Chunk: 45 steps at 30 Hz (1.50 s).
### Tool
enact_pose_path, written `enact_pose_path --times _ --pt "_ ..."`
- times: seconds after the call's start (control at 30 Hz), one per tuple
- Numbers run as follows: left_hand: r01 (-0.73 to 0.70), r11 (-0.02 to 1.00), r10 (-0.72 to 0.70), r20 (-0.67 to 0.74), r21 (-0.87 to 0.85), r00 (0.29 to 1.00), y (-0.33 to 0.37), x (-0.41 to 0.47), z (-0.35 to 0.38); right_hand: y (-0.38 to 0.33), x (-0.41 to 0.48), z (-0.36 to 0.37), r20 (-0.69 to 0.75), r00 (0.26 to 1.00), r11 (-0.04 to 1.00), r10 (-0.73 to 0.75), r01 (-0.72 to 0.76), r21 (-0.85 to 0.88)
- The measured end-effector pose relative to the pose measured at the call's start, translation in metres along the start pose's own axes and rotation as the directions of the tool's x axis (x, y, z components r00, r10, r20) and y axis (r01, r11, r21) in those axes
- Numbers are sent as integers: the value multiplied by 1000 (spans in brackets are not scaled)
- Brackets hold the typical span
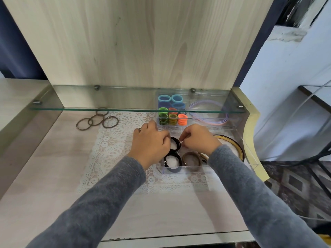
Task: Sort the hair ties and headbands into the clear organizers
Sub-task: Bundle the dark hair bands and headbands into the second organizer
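Observation:
Both my hands hover over the near clear organizer (250, 158). My left hand (152, 142) curls its fingers at a black hair tie (176, 144) standing in the organizer. My right hand (198, 140) is curled on the other side of that tie; its fingertips are hidden. Another black tie (172, 159) and a brown tie (191, 158) sit in front compartments. A dark headband with a tan lining (234, 145) lies in the right part. Several loose brown ties (97, 120) rest on the surface at the left.
A far clear organizer (234, 122) holds blue, green, yellow and orange ties (172, 119) and pastel headbands (207, 120). A glass shelf (107, 109) juts out above it. A white lace mat (114, 145) covers the wooden surface. Wooden panels rise behind and at the left.

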<state>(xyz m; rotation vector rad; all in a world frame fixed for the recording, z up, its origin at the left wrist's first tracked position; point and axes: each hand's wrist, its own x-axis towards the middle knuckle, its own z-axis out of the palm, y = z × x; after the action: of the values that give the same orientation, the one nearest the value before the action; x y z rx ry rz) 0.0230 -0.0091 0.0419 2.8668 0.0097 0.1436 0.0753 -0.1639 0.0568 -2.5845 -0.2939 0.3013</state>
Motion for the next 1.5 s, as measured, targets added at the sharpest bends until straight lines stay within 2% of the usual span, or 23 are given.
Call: enact_pose_path --times 0.77,1.03,1.3,1.4,1.5 --pt "74 994 -67 85 -80 994 5 0 4 -2 3 4 -14 996 980 91 -87 176" --pt "95 992 -86 107 -83 991 8 1 5 -8 11 13 7 997 988 76 -76 136" --pt "95 988 -87 75 -118 993 7 2 7 -6 11 12 0 994 976 110 -108 190" --pt "70 978 -64 34 -196 997 1 0 10 -2 10 11 -6 990 954 143 -137 265" --pt "26 952 -49 -67 -305 997 -9 -2 13 4 8 8 13 981 930 193 -187 318"
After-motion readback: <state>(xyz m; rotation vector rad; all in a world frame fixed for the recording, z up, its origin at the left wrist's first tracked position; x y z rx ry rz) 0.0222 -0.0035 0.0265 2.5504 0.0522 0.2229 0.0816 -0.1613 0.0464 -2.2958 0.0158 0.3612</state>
